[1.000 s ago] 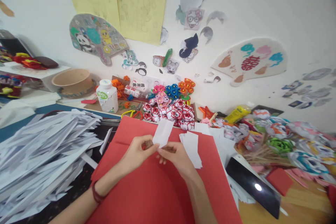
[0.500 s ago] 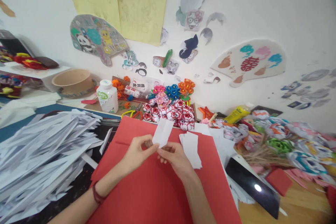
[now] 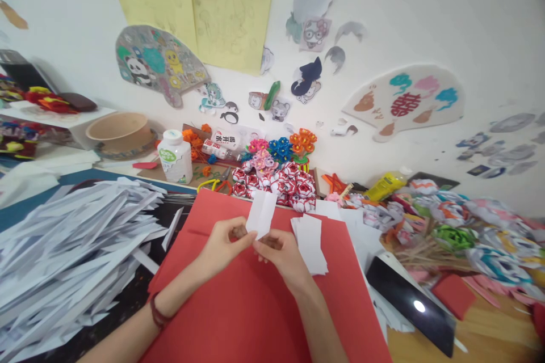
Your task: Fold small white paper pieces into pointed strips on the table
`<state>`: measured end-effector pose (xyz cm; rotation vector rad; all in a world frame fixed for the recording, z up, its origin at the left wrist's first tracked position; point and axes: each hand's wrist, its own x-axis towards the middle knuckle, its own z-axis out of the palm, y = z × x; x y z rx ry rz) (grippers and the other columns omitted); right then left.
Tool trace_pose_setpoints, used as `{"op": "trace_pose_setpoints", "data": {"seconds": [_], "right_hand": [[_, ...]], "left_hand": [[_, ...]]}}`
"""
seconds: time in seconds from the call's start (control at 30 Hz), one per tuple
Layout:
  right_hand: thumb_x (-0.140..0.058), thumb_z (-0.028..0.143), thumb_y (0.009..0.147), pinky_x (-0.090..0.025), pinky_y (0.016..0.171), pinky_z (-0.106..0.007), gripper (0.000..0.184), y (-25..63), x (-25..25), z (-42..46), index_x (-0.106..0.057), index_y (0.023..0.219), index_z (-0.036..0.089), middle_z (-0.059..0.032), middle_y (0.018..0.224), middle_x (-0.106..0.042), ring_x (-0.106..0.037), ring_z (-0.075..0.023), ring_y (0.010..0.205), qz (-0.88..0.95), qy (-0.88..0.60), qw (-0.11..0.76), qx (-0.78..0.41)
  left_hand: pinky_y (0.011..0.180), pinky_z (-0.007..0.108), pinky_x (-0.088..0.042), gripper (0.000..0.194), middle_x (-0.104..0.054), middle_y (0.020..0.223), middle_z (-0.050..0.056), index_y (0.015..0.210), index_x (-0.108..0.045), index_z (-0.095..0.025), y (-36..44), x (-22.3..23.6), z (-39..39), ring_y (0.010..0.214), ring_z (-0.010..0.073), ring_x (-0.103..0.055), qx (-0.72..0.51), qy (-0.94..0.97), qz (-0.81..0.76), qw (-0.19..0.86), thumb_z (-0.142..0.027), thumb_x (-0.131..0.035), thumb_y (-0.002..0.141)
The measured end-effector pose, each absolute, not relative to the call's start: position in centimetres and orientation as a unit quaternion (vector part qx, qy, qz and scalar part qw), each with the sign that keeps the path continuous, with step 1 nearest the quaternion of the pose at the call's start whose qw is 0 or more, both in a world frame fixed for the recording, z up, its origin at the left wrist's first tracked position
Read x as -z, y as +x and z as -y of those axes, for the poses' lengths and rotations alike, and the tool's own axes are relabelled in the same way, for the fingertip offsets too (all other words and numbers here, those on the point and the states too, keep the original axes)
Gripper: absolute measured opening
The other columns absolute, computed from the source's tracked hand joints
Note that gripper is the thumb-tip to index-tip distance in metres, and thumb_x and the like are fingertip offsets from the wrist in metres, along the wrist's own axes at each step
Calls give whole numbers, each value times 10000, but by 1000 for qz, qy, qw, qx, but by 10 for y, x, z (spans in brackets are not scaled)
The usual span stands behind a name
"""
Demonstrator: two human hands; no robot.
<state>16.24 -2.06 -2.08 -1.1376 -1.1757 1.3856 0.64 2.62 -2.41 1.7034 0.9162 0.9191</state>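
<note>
A small white paper slip [image 3: 261,212] with a lengthwise crease stands up between my two hands, its lower corners folded in toward a point. My left hand [image 3: 230,243] pinches its lower left edge between thumb and fingers. On the other side my right hand [image 3: 280,250] is closed at the lower right corner, thumb against the paper. Both hands are over the large red paper sheet [image 3: 238,312]. Just right of my right hand lies a small stack of white paper slips [image 3: 311,244].
A big heap of folded white paper strips [image 3: 80,255] covers the left side. Behind the red sheet are red-and-white paper flowers [image 3: 293,184], scissors [image 3: 219,184] and a white bottle [image 3: 175,156]. A black phone [image 3: 411,303] and more paper flowers [image 3: 457,232] lie on the right.
The paper slip has tilted more upright and shifted slightly left. Both hands keep their pinch, with my right hand a little further left.
</note>
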Motion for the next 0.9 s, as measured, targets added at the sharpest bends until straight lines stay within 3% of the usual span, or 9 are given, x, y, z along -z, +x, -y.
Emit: {"op": "trace_pose_setpoints", "data": {"seconds": [0.4, 0.9], "right_hand": [[-604, 350, 811, -406, 514, -223, 260, 166, 20, 20, -677, 730, 113, -42, 627, -652, -552, -111, 524, 505, -449, 482, -557], [-481, 372, 872, -363, 440, -212, 326, 164, 20, 21, -656, 741, 130, -9, 551, -596, -510, -102, 445, 522, -473, 485, -518]], "left_hand": [[517, 201, -306, 274, -430, 563, -47, 686, -542, -120, 4, 21, -25, 536, 85, -385, -367, 708, -378, 469, -360, -555, 818], [516, 195, -288, 261, -409, 576, -47, 686, -543, -121, 3, 20, -26, 547, 81, -361, -366, 698, -366, 495, -350, -562, 810]]}}
